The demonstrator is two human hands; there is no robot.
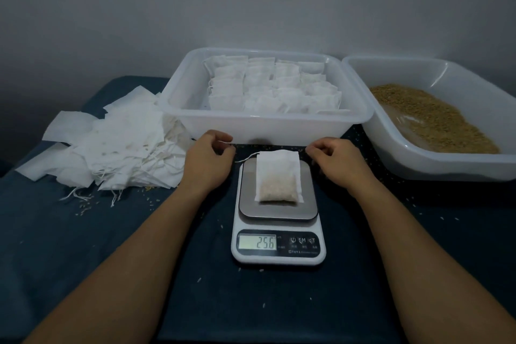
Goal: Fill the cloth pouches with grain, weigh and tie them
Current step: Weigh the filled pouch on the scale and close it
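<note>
Weighing a filled pouch: my hands flank the scale.
The white cloth pouch of pale grain point(279, 177) lies on the white digital scale point(278, 232), reading 25.6. My left hand point(208, 158) pinches its thin white drawstring point(245, 158); my right hand point(335, 162) curls just beside it, grip unclear.

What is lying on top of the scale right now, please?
One cloth pouch lies flat on the scale, pale grain showing through its lower half. The platform beneath it is covered. Both hands sit beside it.
</note>
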